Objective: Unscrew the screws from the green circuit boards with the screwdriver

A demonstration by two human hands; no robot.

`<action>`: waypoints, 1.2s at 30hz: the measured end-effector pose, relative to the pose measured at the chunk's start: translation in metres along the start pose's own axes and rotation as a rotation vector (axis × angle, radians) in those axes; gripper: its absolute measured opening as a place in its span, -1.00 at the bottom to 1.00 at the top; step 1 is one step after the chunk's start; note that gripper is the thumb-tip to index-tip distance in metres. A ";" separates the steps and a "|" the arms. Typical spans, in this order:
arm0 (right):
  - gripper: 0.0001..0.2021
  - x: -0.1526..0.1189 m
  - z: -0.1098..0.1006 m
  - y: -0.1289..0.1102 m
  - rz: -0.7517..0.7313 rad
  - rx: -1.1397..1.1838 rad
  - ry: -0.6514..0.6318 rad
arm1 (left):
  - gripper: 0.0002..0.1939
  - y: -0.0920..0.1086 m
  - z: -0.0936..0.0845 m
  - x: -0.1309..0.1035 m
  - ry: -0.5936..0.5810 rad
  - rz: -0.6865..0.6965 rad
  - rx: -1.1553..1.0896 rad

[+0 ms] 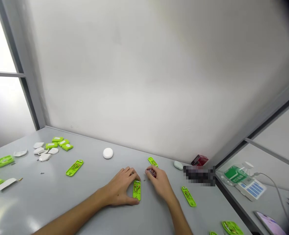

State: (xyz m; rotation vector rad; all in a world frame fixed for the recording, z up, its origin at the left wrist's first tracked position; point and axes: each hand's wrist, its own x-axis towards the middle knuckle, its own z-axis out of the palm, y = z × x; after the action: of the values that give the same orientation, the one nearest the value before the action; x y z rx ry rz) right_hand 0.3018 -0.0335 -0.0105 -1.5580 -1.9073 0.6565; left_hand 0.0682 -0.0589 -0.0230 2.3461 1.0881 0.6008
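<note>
Head view, the only one. My left hand [120, 188] is curved round a green case [136, 190] lying on the grey table [48, 186]: thumb at its near end, fingertips at its far end, pinching it lengthwise between them. The case sits just right of my left palm, open side up, small parts inside, long side roughly pointing away from me. My right hand [161, 182] is just right of the case, not touching it, fingers closed together on a small dark red tool [151, 173]; most of it is hidden, can't tell what kind.

Just beyond my right hand lies a second green case [152, 161]. A third green case [188, 196] is to the right of my right forearm, a fourth green case [74, 167] well left of my left hand. A white disc [107, 153] lies beyond my left hand. Farther left: a group of green covers [61, 143] next to a cluster of white shells [44, 152]. Toward the right back: a white oval piece [178, 165], and a red box [200, 160] near the wall. A pixelated patch covers something in front of that box; can't tell what.
</note>
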 end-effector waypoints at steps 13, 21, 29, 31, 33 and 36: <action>-0.84 -0.001 -0.007 0.005 0.012 -0.021 -0.109 | -0.37 -0.002 0.001 0.001 -0.008 -0.008 -0.023; -0.76 -0.001 -0.005 0.005 -0.015 0.093 -0.033 | -0.39 -0.001 -0.001 0.002 -0.013 -0.003 -0.008; -0.51 -0.002 -0.006 -0.020 0.038 0.758 0.258 | -0.42 -0.001 -0.002 0.001 -0.004 0.016 0.000; -0.53 -0.005 -0.002 -0.026 0.020 0.786 0.274 | -0.42 -0.001 -0.002 0.001 0.004 0.018 0.007; -0.55 -0.007 0.003 -0.031 -0.004 0.785 0.265 | -0.41 -0.001 -0.002 0.001 0.002 0.019 0.012; -0.58 -0.010 0.008 -0.035 -0.024 0.774 0.227 | -0.39 -0.001 -0.001 0.001 0.002 0.016 0.013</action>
State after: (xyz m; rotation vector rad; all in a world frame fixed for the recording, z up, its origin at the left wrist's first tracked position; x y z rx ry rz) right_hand 0.2735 -0.0505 0.0074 -1.0477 -1.2672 1.0039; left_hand 0.0678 -0.0570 -0.0224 2.3680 1.0786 0.6033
